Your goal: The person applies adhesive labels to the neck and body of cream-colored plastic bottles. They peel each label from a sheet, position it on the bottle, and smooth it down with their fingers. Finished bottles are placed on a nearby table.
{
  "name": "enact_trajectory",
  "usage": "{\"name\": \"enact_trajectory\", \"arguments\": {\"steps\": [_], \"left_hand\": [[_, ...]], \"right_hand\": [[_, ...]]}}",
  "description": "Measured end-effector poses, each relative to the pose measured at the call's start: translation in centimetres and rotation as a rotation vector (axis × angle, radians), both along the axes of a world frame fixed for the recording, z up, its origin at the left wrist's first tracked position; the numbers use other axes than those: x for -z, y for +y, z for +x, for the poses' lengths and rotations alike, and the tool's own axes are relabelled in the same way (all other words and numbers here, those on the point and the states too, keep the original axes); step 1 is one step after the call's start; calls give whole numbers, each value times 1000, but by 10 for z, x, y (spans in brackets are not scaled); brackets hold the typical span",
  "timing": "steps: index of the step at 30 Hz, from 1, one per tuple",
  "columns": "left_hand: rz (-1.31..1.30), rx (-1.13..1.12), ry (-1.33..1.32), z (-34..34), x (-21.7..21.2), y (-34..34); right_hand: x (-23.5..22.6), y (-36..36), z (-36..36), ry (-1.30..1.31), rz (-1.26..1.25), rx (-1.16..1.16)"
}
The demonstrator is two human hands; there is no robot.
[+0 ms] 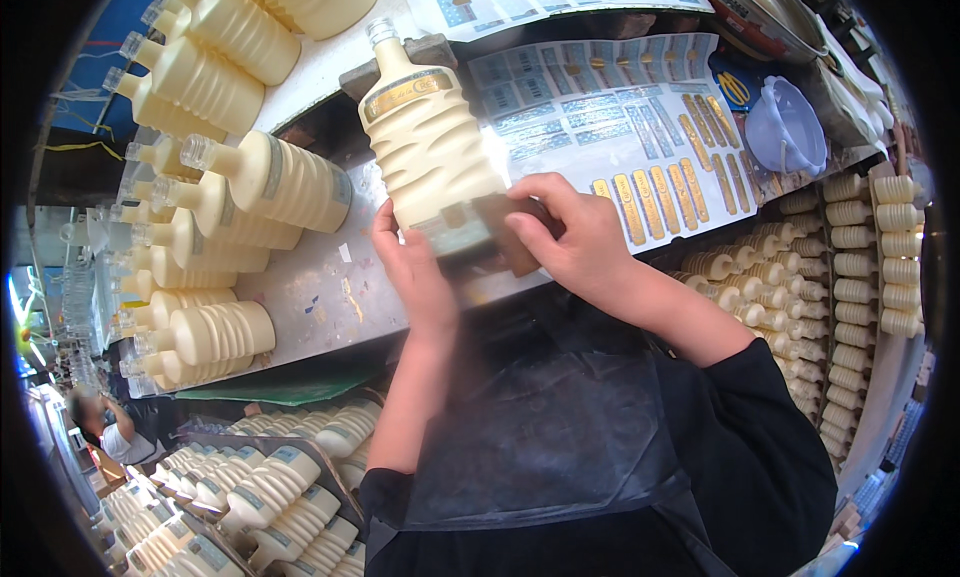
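A cream-coloured bottle [425, 142] with rippled sides and a clear neck lies in front of me, its neck pointing away. Near its shoulder is a gold and grey label [408, 94]; a grey-blue label [452, 229] sits by its base. My left hand [412, 277] grips the bottle's lower left side, thumb near the lower label. Between the thumb and fingers of my right hand [575, 227] is a brown flat scraper-like piece [508, 235], pressed against the bottle's lower right edge. Its exact kind is unclear. Under the bottle's neck end stands a dark block-like rest [432, 53].
Several cream bottles [290, 182] stand or lie along the table's left side. Label sheets [570, 127] with gold strips [655, 197] spread to the right, beside a lavender bucket [787, 127]. Racks of bottles [850, 267] fill the lower right and lower left. A person [125, 432] is far left.
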State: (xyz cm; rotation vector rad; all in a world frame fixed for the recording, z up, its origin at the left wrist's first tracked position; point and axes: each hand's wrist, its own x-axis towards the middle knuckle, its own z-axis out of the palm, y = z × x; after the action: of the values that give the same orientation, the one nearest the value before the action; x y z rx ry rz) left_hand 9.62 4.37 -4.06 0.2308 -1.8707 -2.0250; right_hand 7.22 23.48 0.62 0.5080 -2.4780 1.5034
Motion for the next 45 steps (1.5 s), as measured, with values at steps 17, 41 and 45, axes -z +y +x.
{"name": "enact_trajectory", "arguments": {"steps": [17, 41, 45], "left_hand": [[94, 41, -69, 1, -3, -6], [-834, -126, 199, 7, -13, -17], [-876, -176, 270, 2, -12, -10]], "right_hand": [[-5, -10, -18, 238, 50, -139], [-18, -2, 1, 616, 155, -100], [-29, -5, 2, 689, 230, -212]]}}
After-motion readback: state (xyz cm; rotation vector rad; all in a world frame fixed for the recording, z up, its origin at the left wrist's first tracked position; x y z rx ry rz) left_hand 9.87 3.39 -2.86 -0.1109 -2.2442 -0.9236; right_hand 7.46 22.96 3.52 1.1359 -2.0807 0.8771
